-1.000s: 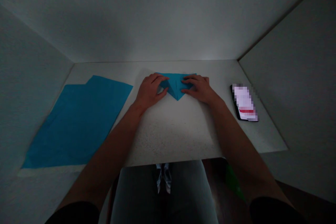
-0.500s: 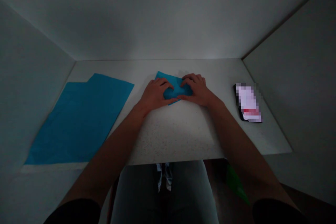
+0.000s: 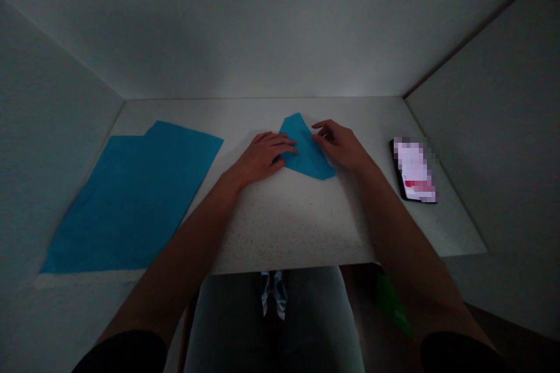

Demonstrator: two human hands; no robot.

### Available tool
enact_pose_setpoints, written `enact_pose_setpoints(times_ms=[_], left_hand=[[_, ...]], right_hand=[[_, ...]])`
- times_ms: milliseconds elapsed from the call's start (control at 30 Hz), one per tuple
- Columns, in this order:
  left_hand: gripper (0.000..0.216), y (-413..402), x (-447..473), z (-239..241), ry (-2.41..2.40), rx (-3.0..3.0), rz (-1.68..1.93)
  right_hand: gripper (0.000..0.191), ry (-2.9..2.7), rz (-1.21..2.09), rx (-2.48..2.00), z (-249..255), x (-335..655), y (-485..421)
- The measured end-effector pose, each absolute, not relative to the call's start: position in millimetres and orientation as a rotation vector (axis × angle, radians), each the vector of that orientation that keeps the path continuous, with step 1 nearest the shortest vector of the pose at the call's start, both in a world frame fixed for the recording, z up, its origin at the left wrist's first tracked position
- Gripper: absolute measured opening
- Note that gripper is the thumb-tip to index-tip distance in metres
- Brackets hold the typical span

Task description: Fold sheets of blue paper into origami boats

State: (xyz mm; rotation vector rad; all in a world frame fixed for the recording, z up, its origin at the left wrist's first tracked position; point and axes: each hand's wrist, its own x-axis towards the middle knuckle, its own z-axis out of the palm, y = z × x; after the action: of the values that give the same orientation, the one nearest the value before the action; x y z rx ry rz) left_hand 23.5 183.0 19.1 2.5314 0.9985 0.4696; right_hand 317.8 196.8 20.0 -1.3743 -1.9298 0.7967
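A small piece of blue paper (image 3: pixel 308 151), folded and many-cornered, lies on the white tabletop (image 3: pixel 284 227) in front of me. My left hand (image 3: pixel 269 154) rests with its stretched fingers on the paper's left side, the thumb near its lower edge. At the paper's right edge is my right hand (image 3: pixel 339 143), its fingers bent and the index finger apart from the thumb. Between those fingers I see nothing held. Whether the right fingertips touch the paper edge I cannot tell.
A large blue sheet (image 3: pixel 135 198) lies at the left of the table, reaching the front edge. On the right a phone (image 3: pixel 415 172) lies with its screen lit. White walls close the table in at the back and sides. Something green (image 3: pixel 391 303) shows below the table.
The small blue paper has been turned, and more of it now shows between my hands. My right hand has moved right, off the paper's top. My left fingers have straightened out over it.
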Motion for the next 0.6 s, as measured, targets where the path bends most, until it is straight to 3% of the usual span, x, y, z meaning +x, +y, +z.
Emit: enact_pose_setpoints(times_ms=[333,467,600], left_hand=[[0.049,182.5,26.2,22.1,1.174,2.505,0.481],[0.041,184.9,24.6,16.7,1.284,2.47,0.541],[0.039,188.7,23.4,12.6,1.218,2.475,0.55]], right_hand=[[0.049,-1.791,1.149,-1.081,26.4,313.3,193.8],[0.066,-2.031,1.05,-1.055,33.2,309.7,187.1],[0.06,-2.195,0.849,-1.116,30.8,305.3,186.9]])
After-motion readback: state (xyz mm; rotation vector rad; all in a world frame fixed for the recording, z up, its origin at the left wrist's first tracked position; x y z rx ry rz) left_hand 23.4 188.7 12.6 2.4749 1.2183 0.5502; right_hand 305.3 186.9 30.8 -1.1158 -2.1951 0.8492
